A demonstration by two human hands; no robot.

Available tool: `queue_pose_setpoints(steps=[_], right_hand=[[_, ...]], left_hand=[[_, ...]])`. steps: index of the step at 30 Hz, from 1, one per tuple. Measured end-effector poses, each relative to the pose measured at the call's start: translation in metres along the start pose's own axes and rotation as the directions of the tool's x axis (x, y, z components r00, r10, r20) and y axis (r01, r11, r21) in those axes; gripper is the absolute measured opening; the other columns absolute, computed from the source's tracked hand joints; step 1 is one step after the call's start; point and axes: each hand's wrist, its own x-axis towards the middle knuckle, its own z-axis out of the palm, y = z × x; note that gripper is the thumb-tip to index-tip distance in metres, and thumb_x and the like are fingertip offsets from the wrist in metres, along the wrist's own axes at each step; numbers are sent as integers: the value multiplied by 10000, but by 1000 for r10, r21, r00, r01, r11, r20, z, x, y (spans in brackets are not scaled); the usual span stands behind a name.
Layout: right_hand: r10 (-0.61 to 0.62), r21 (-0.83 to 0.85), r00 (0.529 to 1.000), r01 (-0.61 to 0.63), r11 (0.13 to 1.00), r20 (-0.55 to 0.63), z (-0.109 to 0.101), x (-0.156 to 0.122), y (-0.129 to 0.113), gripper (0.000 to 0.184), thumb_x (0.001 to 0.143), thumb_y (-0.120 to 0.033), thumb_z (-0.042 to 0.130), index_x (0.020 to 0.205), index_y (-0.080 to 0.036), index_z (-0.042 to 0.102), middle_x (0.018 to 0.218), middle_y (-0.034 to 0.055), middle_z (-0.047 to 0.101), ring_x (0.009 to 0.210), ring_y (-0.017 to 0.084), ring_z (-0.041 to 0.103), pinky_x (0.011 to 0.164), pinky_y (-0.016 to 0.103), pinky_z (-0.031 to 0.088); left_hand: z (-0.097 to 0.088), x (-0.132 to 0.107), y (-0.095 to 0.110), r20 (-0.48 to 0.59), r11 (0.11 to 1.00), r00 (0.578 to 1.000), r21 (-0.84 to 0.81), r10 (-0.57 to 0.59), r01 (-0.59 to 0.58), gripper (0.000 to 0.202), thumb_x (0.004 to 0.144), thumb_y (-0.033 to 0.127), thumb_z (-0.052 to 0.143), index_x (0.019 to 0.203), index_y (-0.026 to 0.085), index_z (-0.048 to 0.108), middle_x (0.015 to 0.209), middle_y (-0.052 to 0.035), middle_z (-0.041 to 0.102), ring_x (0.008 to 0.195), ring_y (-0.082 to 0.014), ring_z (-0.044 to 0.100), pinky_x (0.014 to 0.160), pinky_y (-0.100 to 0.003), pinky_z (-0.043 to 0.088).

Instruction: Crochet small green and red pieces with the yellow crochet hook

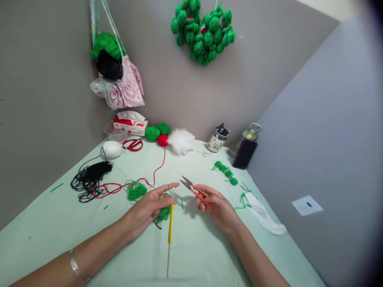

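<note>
On the pale green bench (44,223), a black yarn bundle (91,175) lies at ten o'clock from the left hand (149,203), with a white yarn ball (111,149) beyond it, between ten and eleven. Loose green yarn (136,190) sits just beside the left knuckles, also between ten and eleven. The left fingers are pinched together around the yellow-handled crochet hook (170,225), the index finger stretched out toward two o'clock with a green strand over it. The hook's tip points to twelve, right at that index finger, and its bare shaft runs down to six, below the grip. Green yarn work (164,214) hangs under the thumb. A red yarn ball (162,140) lies past the hand near half past twelve, and white stuffing (181,141) at one. The right hand (215,199) is at three o'clock from the left, its fingers curled closely round the orange handles of the snips (197,192); the blades, slightly parted, aim at ten, their tips just beside the left index fingertip. From the right hand, four green knitted balls (228,173) lie at one o'clock and a white strip (263,215) between three and four.
</note>
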Motion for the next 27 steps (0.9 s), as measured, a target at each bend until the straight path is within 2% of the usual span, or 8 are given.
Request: queue_pose_setpoints(steps=[5, 8, 10, 12, 15, 21, 24, 27], right_hand=[[-1, 157, 984, -27, 987, 177, 20, 2, 2, 604, 727, -311, 817, 1278, -185, 606, 938, 56, 684, 715, 130, 603, 660, 255, 439], [29, 25, 974, -36, 999, 223, 31, 14, 0, 414, 733, -396, 822, 1025, -182, 622, 700, -39, 552, 567, 89, 470, 589, 240, 388], [-21, -195, 988, 52, 979, 155, 35, 22, -2, 349, 767, -447, 787, 825, -189, 559, 630, -76, 423, 538, 75, 357, 546, 228, 325], [-154, -473, 985, 172, 864, 76, 36, 28, -2, 356, 825, -458, 725, 737, -195, 502, 643, -68, 394, 575, 86, 335, 546, 229, 294], [-374, -749, 925, 290, 596, 60, 29, 30, 1, 265, 909, -416, 626, 790, -196, 539, 634, -66, 400, 576, 96, 340, 550, 232, 294], [-560, -871, 754, 479, 109, 344, 20, 24, 11, 146, 977, -327, 574, 947, -191, 618, 635, -39, 535, 540, 104, 439, 548, 234, 335], [-518, -854, 733, 521, 10, 441, 27, 23, 13, 163, 995, -331, 556, 959, -190, 631, 642, -14, 578, 547, 119, 477, 548, 249, 340], [-480, -850, 750, 527, 19, 455, 34, 21, 14, 180, 1004, -342, 543, 961, -201, 646, 641, -1, 594, 540, 129, 486, 550, 262, 343]], left_hand=[[-2, 3, -6, 8, 994, 1000, -111, -19, 19, 660, 761, 295, 861, 1365, 174, 625, 722, 21, 578, 600, -59, 412, 561, -199, 256], [-3, 6, -8, 16, 989, 1000, -147, -20, 23, 698, 745, 296, 874, 1378, 169, 609, 703, 34, 560, 572, -52, 372, 541, -201, 229], [-4, 7, -8, 22, 985, 1000, -171, -15, 19, 716, 738, 294, 881, 1384, 166, 600, 707, 33, 563, 562, -48, 357, 529, -203, 209], [-5, 7, -8, 19, 983, 1000, -185, -16, 19, 702, 749, 287, 873, 1384, 167, 598, 728, 23, 585, 564, -47, 365, 529, -200, 214], [-7, 5, -5, -2, 978, 999, -207, -32, 31, 657, 769, 271, 858, 1373, 183, 613, 716, 32, 588, 555, -42, 377, 542, -190, 248], [-6, 2, -2, -1, 962, 999, -268, -54, 52, 594, 776, 252, 851, 1335, 216, 653, 725, 32, 608, 604, -52, 484, 590, -179, 325], [-3, 1, -6, 28, 962, 998, -264, -61, 66, 540, 769, 242, 855, 1283, 220, 689, 828, -1, 665, 664, -66, 523, 625, -187, 356], [-1, 0, -8, 52, 967, 996, -241, -76, 86, 508, 746, 255, 870, 1230, 218, 718, 895, -12, 676, 700, -79, 529, 649, -201, 367]])
